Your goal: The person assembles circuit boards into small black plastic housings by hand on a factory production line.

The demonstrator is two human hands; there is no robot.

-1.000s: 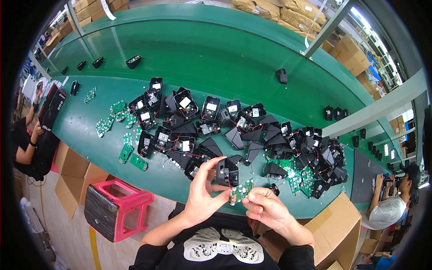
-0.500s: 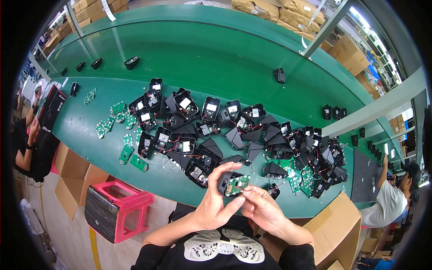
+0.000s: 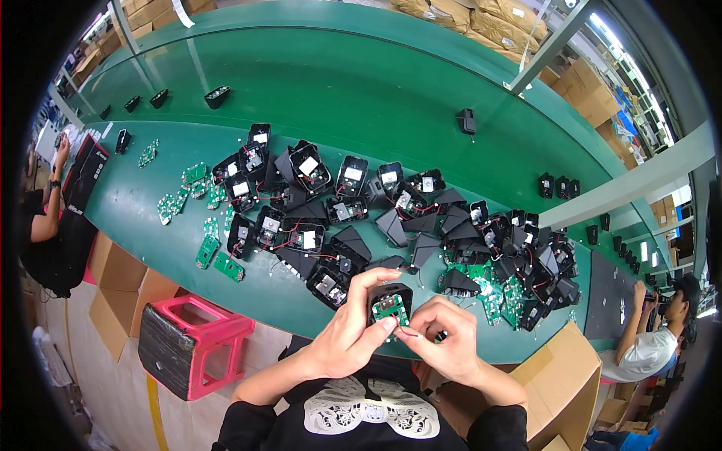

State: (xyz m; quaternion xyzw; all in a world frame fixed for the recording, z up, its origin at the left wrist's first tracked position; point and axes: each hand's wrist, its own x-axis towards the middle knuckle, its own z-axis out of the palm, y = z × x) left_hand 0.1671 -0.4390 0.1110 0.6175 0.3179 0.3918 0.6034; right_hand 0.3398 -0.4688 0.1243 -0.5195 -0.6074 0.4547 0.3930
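My left hand (image 3: pixel 347 331) grips a small black plastic housing (image 3: pixel 404 290) in front of my chest. Its index finger curls round the top, while the thumb presses on a green circuit board (image 3: pixel 391 304) at the housing's open face. A thin red wire (image 3: pixel 407 331) comes off the board's lower end. My right hand (image 3: pixel 449 344) is closed, thumb and index finger pinched at that wire beside the housing; the fingertips partly hide it. Beyond my hands, many black housings (image 3: pixel 308 167) with red wires lie in a heap on the green bench (image 3: pixel 135 199).
Loose green circuit boards (image 3: pixel 229 267) lie left of the heap, more (image 3: pixel 492 304) at its right. Black housings (image 3: pixel 547 186) stand on the green conveyor strip (image 3: pixel 338 83). A pink stool (image 3: pixel 210 342) and cardboard boxes (image 3: pixel 560 376) flank me. Two people work at the far left and right.
The housing has turned more upright, its board now facing me. My left thumb has moved onto the board, and my right hand has shifted slightly at the wire.
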